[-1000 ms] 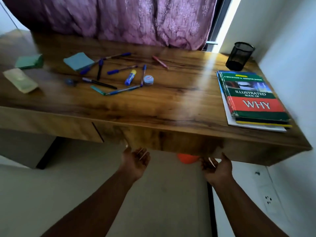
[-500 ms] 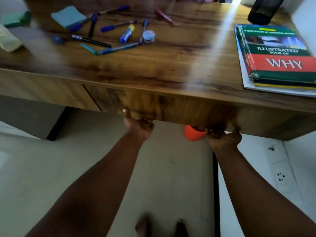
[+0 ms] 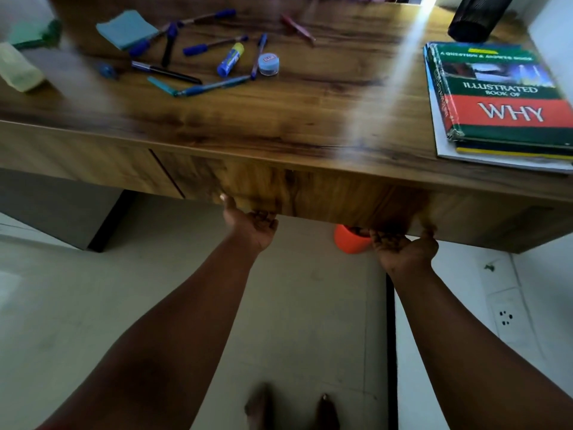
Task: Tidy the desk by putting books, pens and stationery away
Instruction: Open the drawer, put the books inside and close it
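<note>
Both hands, left (image 3: 251,226) and right (image 3: 401,248), remain hooked palm-up under the drawer front (image 3: 310,197), the view now slightly closer.

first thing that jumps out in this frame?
Both hands: the left hand and right hand hook palm-up under the drawer front at the desk's near edge. Next, the red-and-green WHY book on a stack at the desk's right end, and the pens scattered at far left.

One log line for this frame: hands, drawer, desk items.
left hand: gripping drawer front underside | right hand: same | drawer: shut | pens, glue stick, books: untouched on desk
</note>
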